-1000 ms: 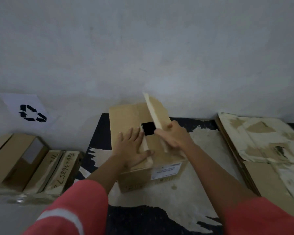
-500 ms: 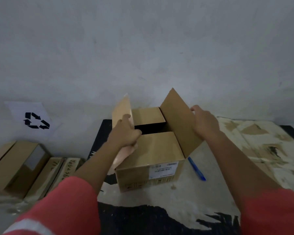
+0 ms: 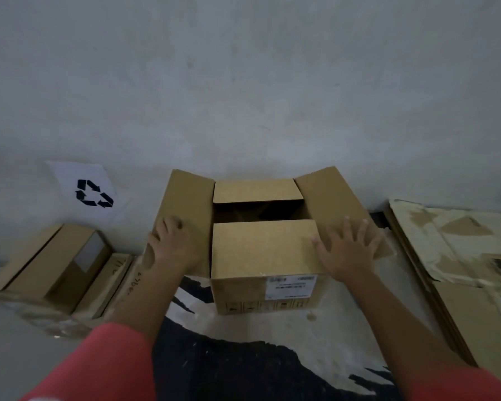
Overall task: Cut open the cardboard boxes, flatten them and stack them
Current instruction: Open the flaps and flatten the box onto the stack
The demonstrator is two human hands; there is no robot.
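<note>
**Box** (image 3: pixel 265 250): stood upright on the mat (image 3: pixel 243 371), directly between the two hands, label side toward the person.

**Top:** cut open. Left flap (image 3: pixel 188 198) and right flap (image 3: pixel 330 192) were splayed outward. Far flap (image 3: pixel 256 191) and near flap (image 3: pixel 263 244) lay inward, with a dark gap between them.

**Left hand** (image 3: pixel 171 247): pressed palm-down on the left flap, fingers loosely spread, gripping nothing.

**Right hand** (image 3: pixel 347 250): lay flat on the right flap, fingers straight and apart, thumb touching the corner of the near flap. Pinched nothing.

**Outward of the right hand, well apart:** stack (image 3: pixel 460 256) of flattened cardboard (torn and patchy on top).

**Outward of the left hand:** further boxes (image 3: pixel 49 261), seemingly uncut, below a recycling sign (image 3: pixel 88 192).

**Progress, judged from this layout:**
- Done: some boxes flattened and stacked, and the top of this one opened.
- Left for this box: inner flaps to be lifted, bottom opened, walls collapsed, sheet carried to the stack.
- Left-side boxes apparently all still to be cut.
- No cutter visible.
</note>
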